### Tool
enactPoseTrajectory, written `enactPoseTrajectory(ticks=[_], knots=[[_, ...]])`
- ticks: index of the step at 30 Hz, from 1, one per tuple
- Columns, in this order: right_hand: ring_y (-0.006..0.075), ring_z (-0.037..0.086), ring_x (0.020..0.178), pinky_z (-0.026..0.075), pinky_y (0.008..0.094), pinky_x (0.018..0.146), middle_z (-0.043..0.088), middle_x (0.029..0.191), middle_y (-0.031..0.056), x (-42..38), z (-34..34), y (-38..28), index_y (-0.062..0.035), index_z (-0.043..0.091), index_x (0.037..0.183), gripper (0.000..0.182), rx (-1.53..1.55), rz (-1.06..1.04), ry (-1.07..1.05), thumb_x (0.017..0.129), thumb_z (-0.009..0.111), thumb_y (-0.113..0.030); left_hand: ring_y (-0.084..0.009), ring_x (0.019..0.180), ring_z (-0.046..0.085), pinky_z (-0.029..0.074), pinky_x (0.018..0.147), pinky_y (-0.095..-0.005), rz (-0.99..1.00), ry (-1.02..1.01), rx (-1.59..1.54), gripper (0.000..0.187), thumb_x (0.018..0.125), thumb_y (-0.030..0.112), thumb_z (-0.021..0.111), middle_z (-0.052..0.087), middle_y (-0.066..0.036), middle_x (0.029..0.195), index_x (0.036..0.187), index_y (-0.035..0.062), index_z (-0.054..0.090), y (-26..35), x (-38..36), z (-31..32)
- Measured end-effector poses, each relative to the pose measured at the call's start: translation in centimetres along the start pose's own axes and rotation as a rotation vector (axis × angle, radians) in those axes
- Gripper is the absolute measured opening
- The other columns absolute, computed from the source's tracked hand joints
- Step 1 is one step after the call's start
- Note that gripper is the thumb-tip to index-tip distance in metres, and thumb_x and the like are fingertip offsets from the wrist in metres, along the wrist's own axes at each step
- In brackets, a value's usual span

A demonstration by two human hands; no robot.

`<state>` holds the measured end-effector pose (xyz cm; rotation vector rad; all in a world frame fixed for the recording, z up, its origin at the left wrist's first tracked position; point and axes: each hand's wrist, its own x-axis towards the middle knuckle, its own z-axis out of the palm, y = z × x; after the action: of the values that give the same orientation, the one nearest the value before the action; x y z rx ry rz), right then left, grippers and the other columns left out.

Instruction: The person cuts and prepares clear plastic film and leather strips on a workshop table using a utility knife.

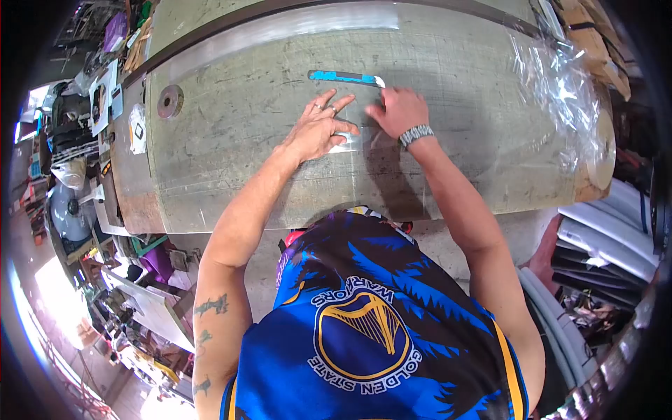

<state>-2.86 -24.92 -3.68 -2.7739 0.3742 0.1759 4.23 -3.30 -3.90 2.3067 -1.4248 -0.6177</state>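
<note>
A blue and black utility knife [343, 76] lies across the grey work table [238, 140], its pale tip toward the right. Just below its left part is my left hand [323, 127], fingers spread and resting on the table, with rings on it. Under and beside its thumb shows a small shiny, clear piece [343, 142]. My right hand [402, 110] is near the knife's tip, fingers bent and pointing down and away; whether they touch or hold anything is hidden. A patterned band circles the right wrist.
A round brown disc [170, 101] sits at the table's left. Crumpled clear plastic [560, 105] covers the right end, and a small plastic bag [137, 129] lies at the left edge. Rolled grey sheets [605, 234] are stacked at the lower right.
</note>
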Motion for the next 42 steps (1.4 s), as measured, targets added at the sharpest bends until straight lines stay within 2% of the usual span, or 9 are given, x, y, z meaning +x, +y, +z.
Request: enactPoseTrajectory(ticks=[2,5,11,17,23,28,31,36,42], knots=[[0.0337,0.063,0.102,0.051,0.0492,0.088,0.067,0.105,0.013,1.9,1.3,0.4,-0.0083,0.067,0.106,0.031,0.067,-0.218,0.343,0.085,0.072,-0.031,-0.0368,0.152,0.021,0.023,0.123,-0.0513,-0.01,-0.01,0.01,0.036,0.083,0.02,0.077,0.032,-0.001,0.164,0.116,0.0341,0.075,-0.1,0.1,0.1],[0.0349,0.062,0.108,0.051,0.0495,0.089,0.066,0.111,0.0131,4.5,2.6,-0.5,-0.0078,0.066,0.109,0.032,0.017,-0.354,0.295,0.085,0.073,-0.027,-0.0384,0.151,0.022,0.025,0.121,-0.0528,0.004,-0.004,0.001,0.035,0.083,0.019,0.078,0.032,-0.002,0.163,0.116,0.0308,0.075,0.1,0.1,0.0],[0.0368,0.068,0.102,0.055,0.0472,0.087,0.07,0.112,0.0181,6.7,-0.9,-1.9,-0.0051,0.066,0.111,0.027,-0.037,-0.1,-0.304,0.088,0.068,-0.019,-0.0381,0.152,0.02,0.023,0.123,-0.0525,-0.002,-0.026,-0.001,0.035,0.082,0.02,0.078,0.031,-0.003,0.164,0.115,0.0323,0.075,0.1,0.0,-0.1],[0.0373,0.071,0.085,0.054,0.0475,0.076,0.073,0.092,0.0189,3.3,-1.8,5.3,-0.004,0.064,0.102,0.023,0.381,0.077,0.216,0.086,0.07,-0.019,-0.0375,0.153,0.017,0.018,0.124,-0.0528,-0.001,-0.019,-0.013,0.037,0.082,0.019,0.078,0.03,-0.002,0.165,0.116,0.034,0.075,-0.4,-0.2,0.0],[0.0347,0.07,0.078,0.054,0.0451,0.073,0.071,0.082,0.016,-1.6,0.7,7.7,-0.0046,0.063,0.097,0.026,0.569,0.136,0.316,0.081,0.073,-0.023,-0.0403,0.154,0.014,0.017,0.123,-0.0544,0.035,-0.039,-0.027,0.039,0.081,0.017,0.08,0.029,-0.004,0.166,0.117,0.032,0.076,-0.8,0.1,-0.3],[0.0499,0.064,0.1,0.051,0.0528,0.086,0.069,0.102,0.0299,-1.9,0.6,5.2,-0.0056,0.071,0.108,0.058,0.462,0.415,0.167,0.095,0.046,-0.057,-0.0406,0.154,0.012,0.015,0.124,-0.0552,0.025,-0.06,-0.002,0.04,0.079,0.018,0.081,0.026,-0.004,0.167,0.117,0.0331,0.076,-0.8,0.2,-0.5],[0.051,0.063,0.098,0.05,0.0532,0.085,0.07,0.096,0.0295,-5.2,-2.4,2.0,-0.0031,0.071,0.101,0.062,0.413,0.505,0.187,0.097,0.044,-0.059,-0.0402,0.155,0.011,0.012,0.124,-0.056,0.037,-0.085,0.002,0.04,0.079,0.021,0.082,0.024,-0.003,0.168,0.117,0.0352,0.076,-1.3,0.8,-0.2],[0.0164,0.068,0.073,0.053,0.0324,0.07,0.071,0.078,0.0087,-14.0,-0.5,-5.1,-0.002,0.072,0.098,0.046,0.819,0.357,0.21,0.104,0.051,-0.043,-0.0396,0.155,0.009,0.009,0.125,-0.0577,0.047,-0.108,0.017,0.044,0.078,0.023,0.082,0.02,-0.002,0.169,0.118,0.0387,0.075,-2.1,1.4,-0.1],[0.0328,0.071,0.09,0.054,0.0388,0.083,0.072,0.095,0.0202,-13.5,5.1,-8.2,-0.001,0.07,0.114,0.036,0.756,0.179,0.372,0.103,0.055,-0.032,-0.0389,0.155,0.009,0.01,0.124,-0.0593,0.048,-0.117,0.031,0.045,0.078,0.025,0.083,0.019,-0.002,0.169,0.12,0.0396,0.074,-2.0,1.4,-0.2]])
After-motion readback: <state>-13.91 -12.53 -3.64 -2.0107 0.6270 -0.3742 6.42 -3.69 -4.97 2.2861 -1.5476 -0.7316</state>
